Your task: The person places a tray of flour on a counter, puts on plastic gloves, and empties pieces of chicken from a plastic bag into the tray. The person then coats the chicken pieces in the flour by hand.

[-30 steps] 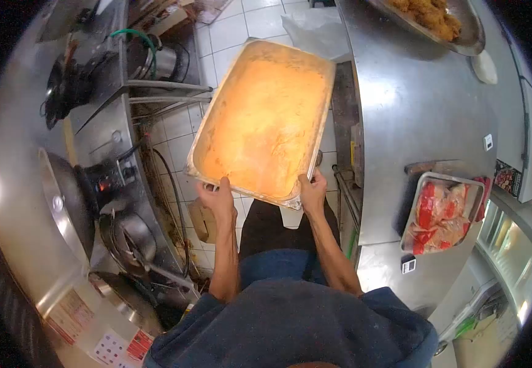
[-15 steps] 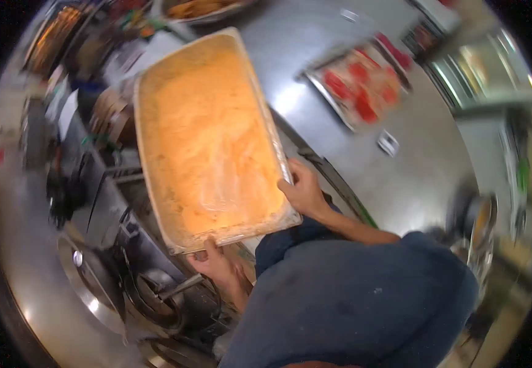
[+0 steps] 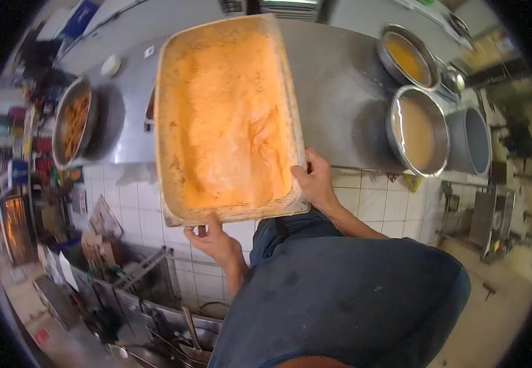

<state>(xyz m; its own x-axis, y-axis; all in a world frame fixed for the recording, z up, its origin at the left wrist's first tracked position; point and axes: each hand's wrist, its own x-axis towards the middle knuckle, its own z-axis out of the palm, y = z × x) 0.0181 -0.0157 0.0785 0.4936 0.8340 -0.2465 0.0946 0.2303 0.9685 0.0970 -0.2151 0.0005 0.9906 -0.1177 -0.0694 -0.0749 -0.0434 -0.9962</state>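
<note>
My left hand (image 3: 217,244) was closed in a grip, thumb pointing forward and fingers bent to its left. My right hand (image 3: 318,184) gripped too, farther forward, its thumb angled inward. Both forearms were bare and reached ahead of my torso (image 3: 352,288), the hands well apart.

Orange powder (image 3: 223,110) in a beige-rimmed tray (image 3: 162,122); 1 bowl of yellow liquid (image 3: 405,60); dark blue shirt (image 3: 352,294).

tray (image 3: 161,141): rectangular, pale-rimmed, its walls stained
contents (image 3: 217,110): orange, spread across the tray's floor, rumpled toward the near right corner
tray position: held up at its near end, part of the table (image 3: 339,67) hidden behind
</note>
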